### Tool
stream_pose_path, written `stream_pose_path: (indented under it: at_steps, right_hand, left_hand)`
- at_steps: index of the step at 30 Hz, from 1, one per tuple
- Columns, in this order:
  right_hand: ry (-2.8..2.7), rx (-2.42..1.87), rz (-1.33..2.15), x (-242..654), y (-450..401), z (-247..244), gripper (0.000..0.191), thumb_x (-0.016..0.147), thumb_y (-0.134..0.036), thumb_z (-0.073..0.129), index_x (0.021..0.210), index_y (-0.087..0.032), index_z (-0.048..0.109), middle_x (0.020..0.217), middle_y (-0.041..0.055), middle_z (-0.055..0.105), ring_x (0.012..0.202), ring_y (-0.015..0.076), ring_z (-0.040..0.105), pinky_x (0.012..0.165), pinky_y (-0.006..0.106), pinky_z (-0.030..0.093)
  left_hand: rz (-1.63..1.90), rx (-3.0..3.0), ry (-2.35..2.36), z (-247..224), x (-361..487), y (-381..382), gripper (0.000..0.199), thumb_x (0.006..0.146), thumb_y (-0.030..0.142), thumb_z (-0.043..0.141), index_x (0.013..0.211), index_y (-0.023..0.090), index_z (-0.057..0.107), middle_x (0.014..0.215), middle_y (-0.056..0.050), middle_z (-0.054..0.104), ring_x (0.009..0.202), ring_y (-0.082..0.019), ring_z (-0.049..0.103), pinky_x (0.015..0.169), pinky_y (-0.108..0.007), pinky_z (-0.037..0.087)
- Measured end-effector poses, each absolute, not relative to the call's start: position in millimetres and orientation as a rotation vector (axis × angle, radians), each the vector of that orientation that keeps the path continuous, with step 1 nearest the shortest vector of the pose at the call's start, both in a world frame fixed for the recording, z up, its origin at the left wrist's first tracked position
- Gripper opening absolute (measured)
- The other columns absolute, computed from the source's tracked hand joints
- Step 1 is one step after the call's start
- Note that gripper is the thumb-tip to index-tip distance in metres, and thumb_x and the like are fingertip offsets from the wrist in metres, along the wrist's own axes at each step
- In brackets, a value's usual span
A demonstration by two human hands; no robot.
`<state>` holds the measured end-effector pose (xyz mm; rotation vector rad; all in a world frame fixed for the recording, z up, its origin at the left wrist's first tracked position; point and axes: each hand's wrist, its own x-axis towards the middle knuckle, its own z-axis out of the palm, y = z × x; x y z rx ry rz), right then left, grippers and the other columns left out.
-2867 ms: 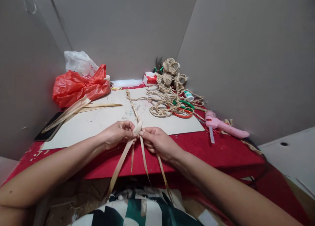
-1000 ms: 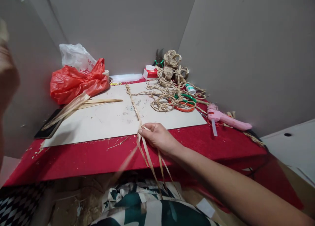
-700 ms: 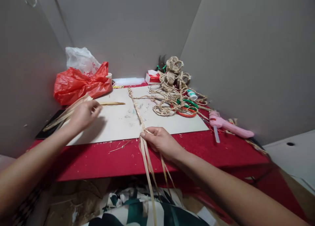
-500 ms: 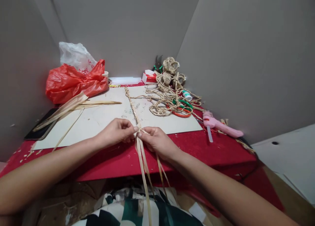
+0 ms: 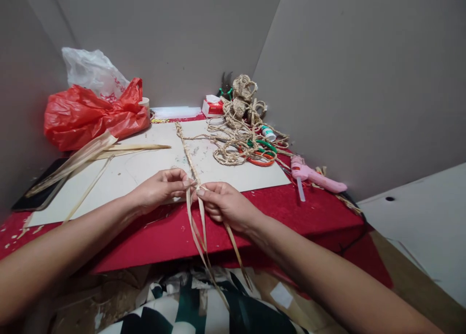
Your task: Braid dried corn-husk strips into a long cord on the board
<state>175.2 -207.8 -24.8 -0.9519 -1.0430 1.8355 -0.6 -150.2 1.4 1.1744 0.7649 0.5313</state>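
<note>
A thin braid of pale dried-leaf strips (image 5: pixel 188 155) runs from the far side of the white board (image 5: pixel 141 171) toward me. At its near end, my left hand (image 5: pixel 167 187) is closed, pinching a strip between thumb and fingers. Right beside it, my right hand (image 5: pixel 222 203) is closed too, thumb and forefinger on the strips at the braid's end. Several loose strips (image 5: pixel 202 227) hang from the hands over the red cloth's edge toward my lap. The exact crossing of strips between the fingertips is partly hidden.
Left lie loose dried leaves (image 5: pixel 91 154), a phone (image 5: pixel 40 186) and a red plastic bag (image 5: pixel 91 113). Right are coiled braided cord (image 5: pixel 236 113), scissors with green and orange handles (image 5: pixel 267 161), and a pink glue gun (image 5: pixel 316 176). A small red tissue box (image 5: pixel 213 107) stands behind.
The left hand has drawn a strip out to the left of the braid's end. The whole scene has shifted slightly left as the head camera moved.
</note>
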Motion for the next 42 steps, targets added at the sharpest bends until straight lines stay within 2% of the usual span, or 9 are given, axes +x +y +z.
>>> stream_pose_path:
  at_steps: [6,12,19,24,27,30,35,38,42]
  right_hand:
    - [-1.005,-0.912,1.944,177.9,-204.9,-25.5,0.027,0.076,-0.038,0.065,0.075,-0.015,0.051,0.043,-0.0122,0.026,0.036,0.0013,0.011,0.033,0.015,0.006]
    - [-0.985,-0.925,1.964,178.4,-204.0,-25.3,0.027,0.075,-0.037,0.065,0.074,-0.016,0.049,0.044,-0.0125,0.024,0.036,0.0011,0.011,0.032,0.014,0.008]
    - [-0.988,-0.905,1.982,178.7,-203.1,-24.1,0.027,0.076,-0.038,0.064,0.073,-0.014,0.051,0.043,-0.0124,0.025,0.035,0.001,0.011,0.032,0.013,0.008]
    - [-0.979,-0.884,2.001,180.6,-202.3,-24.5,0.027,0.075,-0.037,0.066,0.073,-0.014,0.052,0.044,-0.0121,0.026,0.036,0.0006,0.011,0.031,0.013,0.009]
    - [-0.964,-0.887,2.018,181.3,-201.8,-24.2,0.026,0.075,-0.036,0.067,0.073,-0.014,0.052,0.043,-0.0125,0.024,0.036,0.0007,0.011,0.031,0.012,0.009]
    - [-0.952,-0.89,2.031,181.8,-200.7,-23.4,0.025,0.075,-0.035,0.067,0.073,-0.014,0.053,0.044,-0.0125,0.023,0.036,0.0006,0.01,0.032,0.012,0.009]
    - [-0.957,-0.862,2.062,183.7,-198.3,-24.0,0.024,0.076,-0.033,0.065,0.073,-0.013,0.054,0.044,-0.0123,0.023,0.036,0.0002,0.01,0.032,0.012,0.008]
    - [-0.97,-0.854,2.079,184.4,-197.5,-25.4,0.025,0.076,-0.034,0.066,0.074,-0.012,0.054,0.045,-0.0124,0.023,0.037,0.0002,0.009,0.032,0.012,0.008]
    - [-0.964,-0.856,2.091,184.5,-197.4,-26.5,0.025,0.076,-0.034,0.066,0.072,-0.013,0.052,0.045,-0.0128,0.021,0.037,0.0004,0.008,0.032,0.012,0.008]
  left_hand:
    - [0.386,1.237,0.624,0.0,1.3,-154.1,0.019,0.076,0.026,0.066,0.077,0.014,0.05,0.069,0.0,0.061,0.065,-0.008,0.057,0.064,-0.021,0.042]
    - [0.403,1.337,0.702,3.2,0.4,-158.9,0.024,0.076,0.032,0.065,0.076,0.015,0.048,0.053,0.006,0.049,0.042,-0.004,0.04,0.043,-0.017,0.031]
    - [0.454,1.273,0.651,1.0,2.4,-159.4,0.022,0.075,0.027,0.066,0.077,0.014,0.048,0.068,0.0,0.061,0.062,-0.007,0.056,0.063,-0.021,0.043]
    - [0.393,1.161,0.67,-0.9,0.9,-158.0,0.025,0.073,0.028,0.068,0.078,0.016,0.047,0.061,0.0,0.06,0.057,-0.01,0.058,0.059,-0.023,0.044]
    - [0.324,1.14,0.729,2.8,-0.1,-158.3,0.025,0.074,0.03,0.067,0.079,0.018,0.046,0.048,0.008,0.044,0.036,-0.003,0.036,0.039,-0.014,0.025]
    - [0.353,1.201,0.764,6.8,0.4,-159.0,0.025,0.073,0.03,0.068,0.078,0.018,0.046,0.048,0.01,0.038,0.035,0.0,0.022,0.036,-0.015,0.012]
    - [0.412,1.245,0.671,4.0,3.0,-158.8,0.027,0.072,0.028,0.069,0.076,0.016,0.046,0.066,0.0,0.06,0.06,-0.008,0.056,0.06,-0.02,0.042]
    - [0.407,1.183,0.633,-1.6,4.8,-157.7,0.025,0.072,0.026,0.068,0.077,0.015,0.046,0.071,0.0,0.061,0.07,-0.01,0.059,0.073,-0.026,0.043]
    - [0.45,1.24,0.631,-1.5,5.1,-157.5,0.023,0.074,0.026,0.066,0.076,0.015,0.047,0.069,0.002,0.057,0.065,-0.007,0.052,0.065,-0.021,0.04]
